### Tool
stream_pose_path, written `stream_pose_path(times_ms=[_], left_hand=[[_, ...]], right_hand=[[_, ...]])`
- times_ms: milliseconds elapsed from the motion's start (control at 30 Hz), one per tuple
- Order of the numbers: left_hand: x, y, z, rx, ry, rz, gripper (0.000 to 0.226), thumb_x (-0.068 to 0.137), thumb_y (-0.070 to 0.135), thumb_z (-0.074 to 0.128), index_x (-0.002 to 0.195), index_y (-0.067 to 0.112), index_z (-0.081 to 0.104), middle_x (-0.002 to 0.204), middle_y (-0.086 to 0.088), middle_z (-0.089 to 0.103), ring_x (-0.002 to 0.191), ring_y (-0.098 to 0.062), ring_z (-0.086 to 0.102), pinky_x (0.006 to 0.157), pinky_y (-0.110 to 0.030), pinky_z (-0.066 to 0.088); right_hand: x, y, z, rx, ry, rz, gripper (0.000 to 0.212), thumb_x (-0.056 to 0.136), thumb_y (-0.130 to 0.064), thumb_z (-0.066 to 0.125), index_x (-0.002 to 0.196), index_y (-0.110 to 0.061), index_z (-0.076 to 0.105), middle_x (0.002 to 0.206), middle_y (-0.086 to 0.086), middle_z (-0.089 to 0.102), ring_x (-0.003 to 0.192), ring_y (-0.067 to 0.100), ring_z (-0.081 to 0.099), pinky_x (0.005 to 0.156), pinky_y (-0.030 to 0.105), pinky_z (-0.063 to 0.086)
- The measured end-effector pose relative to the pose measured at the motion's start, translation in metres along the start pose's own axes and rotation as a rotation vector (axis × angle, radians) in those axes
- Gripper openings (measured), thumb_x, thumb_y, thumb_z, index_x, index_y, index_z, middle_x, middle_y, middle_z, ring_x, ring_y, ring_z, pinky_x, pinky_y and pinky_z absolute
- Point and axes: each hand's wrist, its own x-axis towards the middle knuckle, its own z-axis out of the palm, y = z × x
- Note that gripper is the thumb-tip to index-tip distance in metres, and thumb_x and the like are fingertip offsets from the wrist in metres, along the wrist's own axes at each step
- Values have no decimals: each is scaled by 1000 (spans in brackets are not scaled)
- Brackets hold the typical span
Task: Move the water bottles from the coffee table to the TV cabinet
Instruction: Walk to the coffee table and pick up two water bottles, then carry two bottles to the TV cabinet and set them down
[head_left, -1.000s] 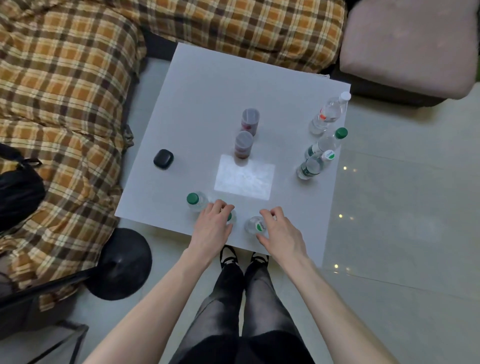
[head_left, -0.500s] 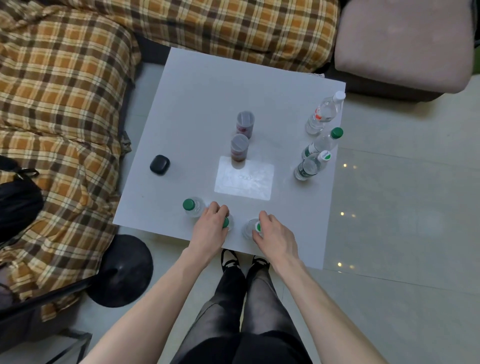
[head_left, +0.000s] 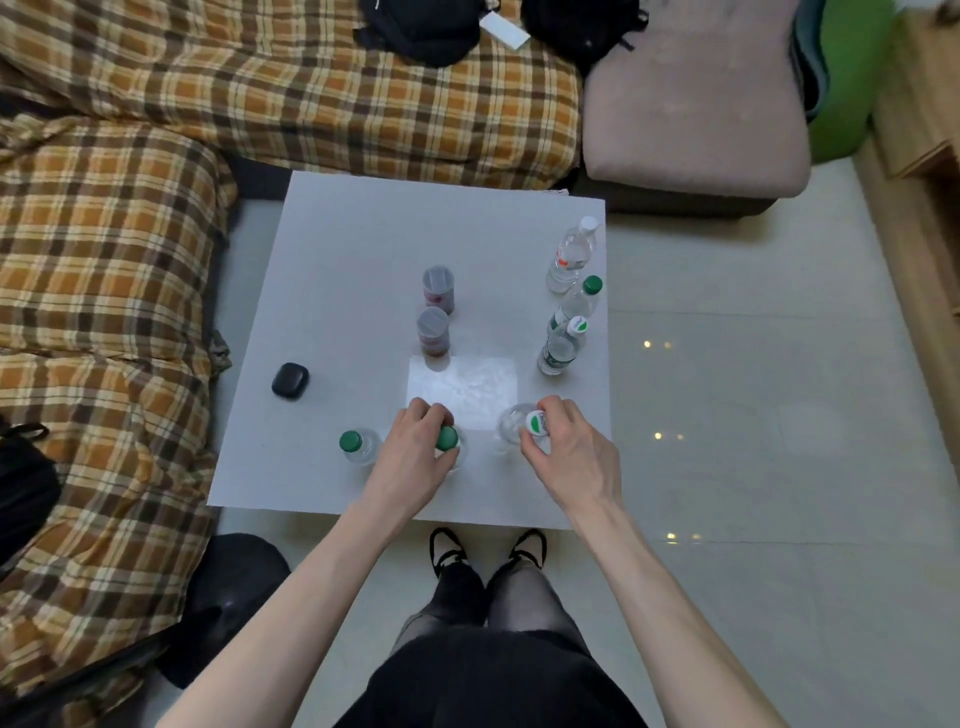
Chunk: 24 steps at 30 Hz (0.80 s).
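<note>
Standing upright near the front edge of the white worktop (head_left: 363, 249), two water bottles are already in hand: the left hand (head_left: 415, 457) is closed around the neck of a green-capped bottle (head_left: 447, 438), and the right hand (head_left: 566, 452) is wrapped around the neck of a bottle with a white-and-green cap (head_left: 536, 422). Both bottles have their long axis vertical, directly under the gripping fingers, so the coming move looks like a straight lift before any carrying; whether their bases have left the worktop yet cannot be told. Just to the left of the left hand, another green-capped bottle (head_left: 356, 446) stands free, nearer that hand than the right. Along the right edge of the worktop, well beyond the right hand, three more bottles stand in a row: one with a white-and-green cap (head_left: 561, 348), one green-capped (head_left: 576, 304), and one white-capped with a red label (head_left: 570, 254). Toward the middle of the worktop are two lidded cans (head_left: 434, 330), and near its left edge lies a small black case (head_left: 290, 380). No TV cabinet is clearly identifiable here, so most of the task seems to remain.
</note>
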Motion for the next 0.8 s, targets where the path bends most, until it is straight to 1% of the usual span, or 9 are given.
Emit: stream_pose_path(times_ms=[133, 233, 267, 400, 500, 633, 700, 733, 800], left_hand=[[4, 42, -23, -53, 35, 126, 15, 91, 23, 68, 102, 18, 59, 101, 3, 50, 89, -19, 51, 75, -29, 43], [8, 80, -35, -85, 26, 218, 14, 92, 27, 69, 103, 24, 62, 101, 7, 51, 87, -9, 52, 73, -14, 38], [9, 94, -37, -82, 18, 256, 15, 92, 27, 70, 105, 24, 63, 101, 7, 52, 88, -9, 53, 73, -12, 38], [11, 151, -34, -73, -13, 381, 19, 94, 27, 72, 111, 20, 68, 105, 3, 57, 87, -18, 59, 81, -29, 50], [7, 205, -19, -47, -52, 453, 21, 96, 30, 70, 113, 20, 67, 106, 2, 55, 84, -19, 59, 79, -29, 49], [-5, 284, 4, -38, -81, 607, 21, 97, 31, 68, 113, 19, 64, 103, 3, 53, 83, -15, 56, 74, -19, 41], [-9, 325, 14, -49, -84, 673, 22, 96, 31, 69, 112, 16, 64, 101, 1, 53, 82, -14, 55, 72, -17, 39], [-11, 345, 20, -53, -93, 699, 23, 96, 31, 69, 112, 16, 65, 101, 1, 54, 81, -13, 55, 73, -17, 39], [-16, 385, 32, -73, -123, 744, 23, 96, 31, 70, 113, 16, 66, 102, 0, 55, 82, -5, 55, 72, -10, 40]], right_hand=[[-18, 20, -37, 98, 149, 131, 21, 90, -39, 62, 102, -25, 51, 97, -8, 59, 68, 26, 58, 50, 29, 38], [-35, 41, -65, 133, 245, 232, 20, 88, -40, 60, 101, -26, 54, 101, -8, 59, 71, 27, 60, 55, 33, 49], [-42, 49, -75, 138, 279, 263, 21, 88, -41, 60, 101, -26, 54, 103, -8, 59, 71, 27, 60, 56, 34, 50], [-74, 89, -115, 173, 414, 372, 19, 86, -41, 61, 97, -28, 54, 100, -9, 59, 70, 25, 59, 55, 30, 44], [-106, 128, -149, 194, 507, 462, 19, 86, -42, 66, 95, -31, 52, 96, -11, 58, 71, 24, 59, 56, 29, 38], [-153, 181, -193, 157, 612, 543, 26, 87, -52, 66, 95, -30, 54, 92, -9, 58, 75, 26, 61, 57, 33, 46], [-178, 206, -215, 134, 661, 566, 29, 87, -55, 64, 96, -29, 55, 93, -9, 59, 78, 24, 63, 59, 35, 50], [-191, 218, -225, 125, 685, 574, 30, 87, -56, 64, 97, -29, 55, 94, -9, 59, 80, 23, 64, 60, 36, 51], [-219, 242, -243, 106, 736, 593, 30, 88, -56, 64, 97, -29, 56, 95, -10, 60, 79, 22, 64, 58, 33, 47]])
